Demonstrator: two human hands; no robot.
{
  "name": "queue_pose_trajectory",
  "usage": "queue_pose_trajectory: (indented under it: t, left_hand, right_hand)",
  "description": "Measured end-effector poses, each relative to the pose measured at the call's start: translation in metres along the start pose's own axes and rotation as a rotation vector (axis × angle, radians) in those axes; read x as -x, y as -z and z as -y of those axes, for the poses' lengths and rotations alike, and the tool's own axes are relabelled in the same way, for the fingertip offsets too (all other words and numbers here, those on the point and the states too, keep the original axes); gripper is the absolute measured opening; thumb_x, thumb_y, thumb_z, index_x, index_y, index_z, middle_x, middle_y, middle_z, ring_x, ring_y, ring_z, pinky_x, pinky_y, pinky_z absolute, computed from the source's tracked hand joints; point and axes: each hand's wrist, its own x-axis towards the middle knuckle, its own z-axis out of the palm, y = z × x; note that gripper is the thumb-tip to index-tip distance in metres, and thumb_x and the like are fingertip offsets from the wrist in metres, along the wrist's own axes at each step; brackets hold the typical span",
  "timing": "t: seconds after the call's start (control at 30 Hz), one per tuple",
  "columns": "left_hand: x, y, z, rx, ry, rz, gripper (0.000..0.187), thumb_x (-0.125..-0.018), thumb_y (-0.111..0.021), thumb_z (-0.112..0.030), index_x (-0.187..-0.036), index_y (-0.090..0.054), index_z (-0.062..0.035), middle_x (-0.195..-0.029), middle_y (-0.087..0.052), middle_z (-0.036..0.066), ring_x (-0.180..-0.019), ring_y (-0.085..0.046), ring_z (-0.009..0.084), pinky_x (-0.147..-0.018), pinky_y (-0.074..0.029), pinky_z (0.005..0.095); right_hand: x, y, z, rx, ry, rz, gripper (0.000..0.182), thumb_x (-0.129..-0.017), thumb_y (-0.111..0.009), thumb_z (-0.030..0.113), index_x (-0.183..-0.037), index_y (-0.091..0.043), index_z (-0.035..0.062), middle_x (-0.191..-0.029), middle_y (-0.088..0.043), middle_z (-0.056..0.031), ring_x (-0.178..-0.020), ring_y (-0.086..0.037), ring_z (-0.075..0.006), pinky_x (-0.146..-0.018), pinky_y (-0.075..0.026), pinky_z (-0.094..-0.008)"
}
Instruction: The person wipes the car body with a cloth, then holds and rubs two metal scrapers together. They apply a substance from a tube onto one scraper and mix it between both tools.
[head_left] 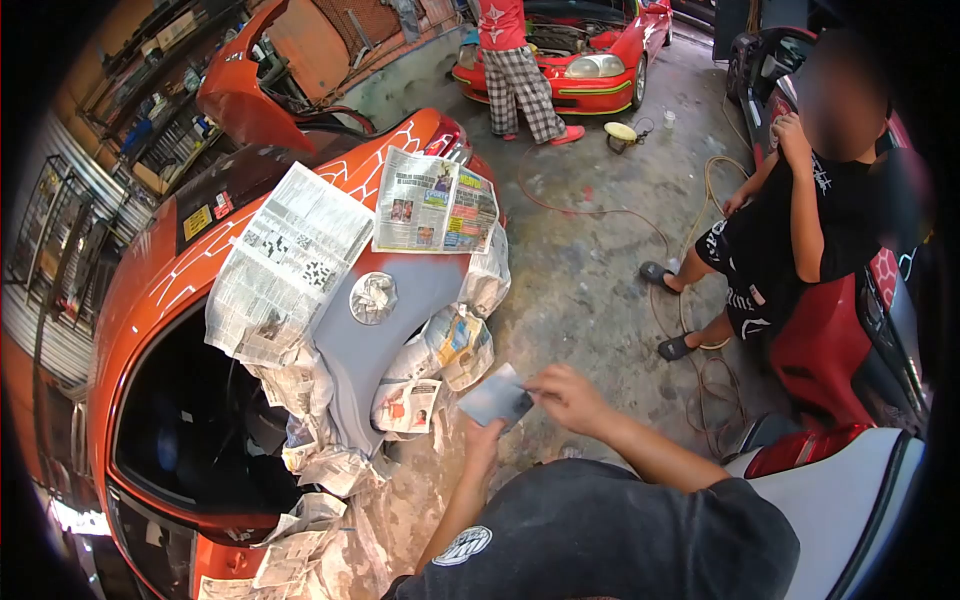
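A small grey sheet that looks like sandpaper (492, 398) is held up in front of my chest. The fingers of my left hand (482, 442) grip its lower edge, while my right hand (570, 398) pinches its right edge. To the left of both hands is the orange car's grey-primed rear panel (345, 335), apart from them. Newspaper sheets (290, 262) mask the bodywork around this panel, and crumpled paper (373, 298) plugs the round opening in it.
A person in black (790, 215) stands at right beside a red vehicle (825, 350). Hoses (690, 330) lie on the concrete floor. Another person in checked trousers (520, 90) stands by a red car (600, 75) with a raised bonnet. A white car panel (830, 490) is close behind on the right.
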Motion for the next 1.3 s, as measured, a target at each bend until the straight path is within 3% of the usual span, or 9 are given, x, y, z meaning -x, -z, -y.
queue_pose_trajectory:
  t: [0.23, 0.43, 0.57, 0.7, 0.83, 0.93, 1.0, 1.13, 1.3]
  left_hand:
    - [-0.014, 0.031, 0.043, -0.726, -0.161, 0.468, 0.041, -0.092, -0.063, -0.013, -0.131, -0.054, -0.0032, -0.130, -0.059, 0.011, -0.120, -0.056, 0.0222, -0.101, -0.045, 0.0361]
    - [0.028, 0.002, 0.003, -0.229, 0.083, 0.129, 0.042, -0.098, -0.057, -0.020, -0.136, -0.051, -0.0030, -0.137, -0.055, 0.013, -0.128, -0.052, 0.0263, -0.107, -0.042, 0.0389]
    - [0.019, 0.022, 0.014, -0.665, -0.074, 0.262, 0.041, -0.099, -0.054, -0.017, -0.136, -0.050, -0.0015, -0.140, -0.052, 0.015, -0.134, -0.047, 0.0245, -0.110, -0.038, 0.0369]
    - [0.031, 0.020, -0.003, -0.415, -0.075, 0.136, 0.043, -0.091, -0.064, -0.013, -0.130, -0.052, -0.0005, -0.124, -0.059, 0.009, -0.113, -0.057, 0.0201, -0.097, -0.046, 0.0340]
    - [0.035, -0.004, -0.035, -0.251, -0.048, 0.156, 0.072, -0.085, -0.062, -0.002, -0.149, -0.029, -0.0004, -0.140, -0.048, 0.013, -0.131, -0.046, 0.0219, -0.109, -0.038, 0.0351]
    - [0.037, -0.007, -0.039, -0.195, -0.077, 0.184, 0.075, -0.086, -0.062, -0.002, -0.151, -0.024, -0.0007, -0.140, -0.047, 0.013, -0.130, -0.047, 0.0219, -0.108, -0.038, 0.0353]
    - [0.043, -0.018, -0.045, -0.190, -0.165, 0.143, 0.054, -0.083, -0.062, -0.003, -0.133, -0.043, -0.0023, -0.118, -0.056, 0.009, -0.109, -0.056, 0.0197, -0.092, -0.046, 0.0331]
    - [0.023, 0.022, 0.000, -0.346, -0.082, 0.160, 0.057, -0.086, -0.060, -0.005, -0.141, -0.043, -0.0038, -0.124, -0.056, 0.012, -0.116, -0.056, 0.0235, -0.098, -0.045, 0.0335]
    - [0.033, -0.032, -0.071, -0.563, -0.330, 0.111, 0.054, -0.098, -0.052, -0.014, -0.149, -0.035, -0.0040, -0.135, -0.050, 0.012, -0.123, -0.052, 0.0242, -0.107, -0.041, 0.0331]
  right_hand:
    - [0.009, -0.025, 0.059, 0.058, 0.392, 0.233, 0.053, -0.079, -0.064, 0.004, -0.132, -0.058, 0.0080, -0.138, -0.057, -0.0127, -0.127, -0.055, -0.0306, -0.104, -0.045, -0.0419]
    - [0.008, -0.040, 0.013, 0.070, 0.404, 0.148, 0.055, -0.080, -0.062, 0.003, -0.134, -0.055, 0.0060, -0.138, -0.057, -0.0130, -0.127, -0.055, -0.0301, -0.105, -0.045, -0.0416]
    - [0.012, -0.033, 0.054, -0.023, 0.631, 0.316, 0.050, -0.084, -0.059, 0.002, -0.134, -0.055, 0.0037, -0.137, -0.057, -0.0162, -0.127, -0.054, -0.0325, -0.106, -0.043, -0.0423]
    - [-0.006, -0.044, 0.020, -0.087, 0.360, -0.002, 0.056, -0.076, -0.066, 0.000, -0.131, -0.056, 0.0003, -0.131, -0.060, -0.0182, -0.123, -0.056, -0.0349, -0.102, -0.047, -0.0438]
    - [0.011, -0.025, 0.066, -0.116, 0.650, 0.196, 0.049, -0.082, -0.065, 0.002, -0.130, -0.057, 0.0004, -0.131, -0.060, -0.0191, -0.123, -0.057, -0.0354, -0.103, -0.046, -0.0439]
    - [-0.002, -0.039, 0.017, -0.098, 0.357, 0.025, 0.049, -0.084, -0.063, 0.004, -0.132, -0.057, 0.0028, -0.135, -0.058, -0.0169, -0.123, -0.056, -0.0335, -0.102, -0.046, -0.0430]
    - [-0.008, -0.027, 0.020, -0.091, 0.297, -0.045, 0.050, -0.082, -0.064, 0.005, -0.132, -0.057, 0.0034, -0.134, -0.057, -0.0166, -0.123, -0.055, -0.0330, -0.103, -0.045, -0.0438]
    - [0.002, -0.009, 0.070, -0.095, 0.582, 0.292, 0.053, -0.077, -0.066, 0.004, -0.130, -0.058, 0.0031, -0.134, -0.058, -0.0164, -0.126, -0.055, -0.0336, -0.107, -0.043, -0.0465]
    - [0.003, -0.037, 0.032, -0.081, 0.382, -0.049, 0.062, -0.067, -0.067, -0.001, -0.128, -0.058, 0.0025, -0.133, -0.060, -0.0165, -0.123, -0.058, -0.0341, -0.106, -0.045, -0.0438]
